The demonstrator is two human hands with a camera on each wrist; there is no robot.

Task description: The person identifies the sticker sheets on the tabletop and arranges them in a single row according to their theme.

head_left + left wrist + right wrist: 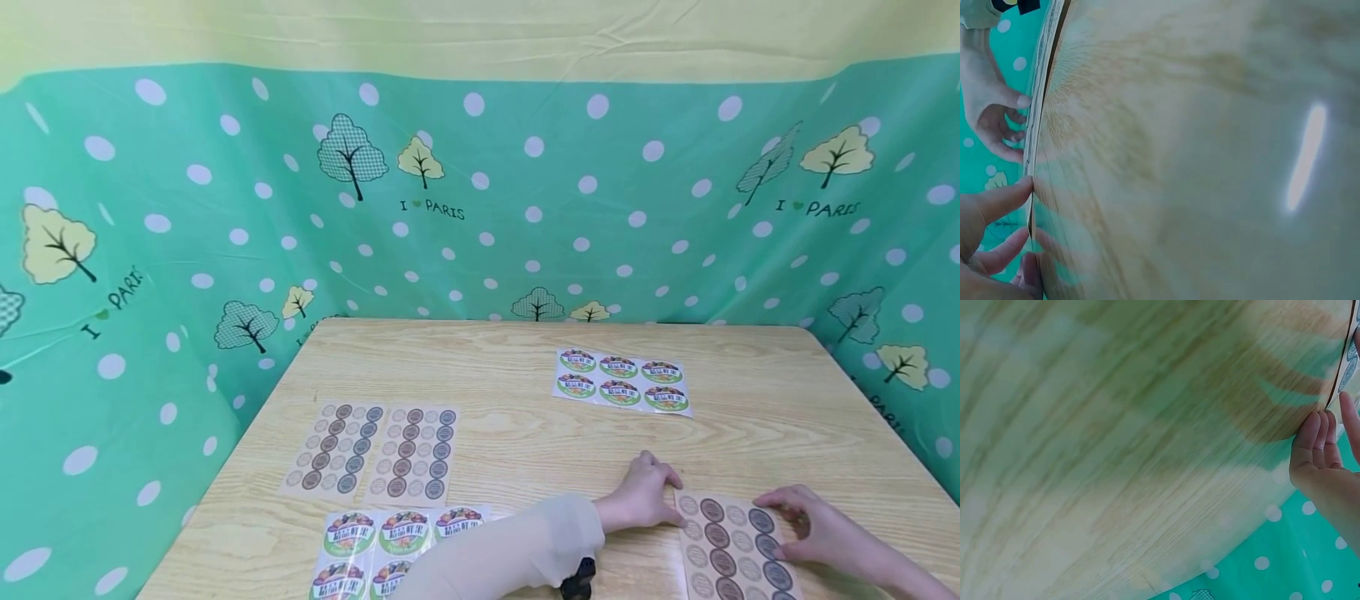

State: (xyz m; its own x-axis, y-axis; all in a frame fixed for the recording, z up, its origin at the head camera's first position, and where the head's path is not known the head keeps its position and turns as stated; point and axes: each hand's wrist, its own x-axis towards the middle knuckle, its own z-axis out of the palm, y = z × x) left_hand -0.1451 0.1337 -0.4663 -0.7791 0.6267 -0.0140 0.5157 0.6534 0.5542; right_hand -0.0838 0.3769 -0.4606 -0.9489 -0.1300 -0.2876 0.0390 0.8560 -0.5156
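**Left hand (641,497) and right hand (821,529) found at one round-sticker sheet (731,546)**

Head view: The sheet lies at the near right of the table (517,446), in alternating pale and dark columns, its near end cut off by the frame. The left grip touches its far left corner, the right grip its right edge; in each, thumb and forefinger stand apart. Two matching sheets (408,454) lie side by side at left. A six-label sheet (622,382) lies beyond the hands; similar label sheets (402,533) lie near left, partly covered by the left sleeve (510,542). Polka-dot fabric (502,225) surrounds the table's back and sides.

Left wrist view: The sheet appears nearly edge-on, fingertips of both hands touching it.

Right wrist view: The right hand's fingertips meet the sheet's edge; only a narrow printed strip shows.
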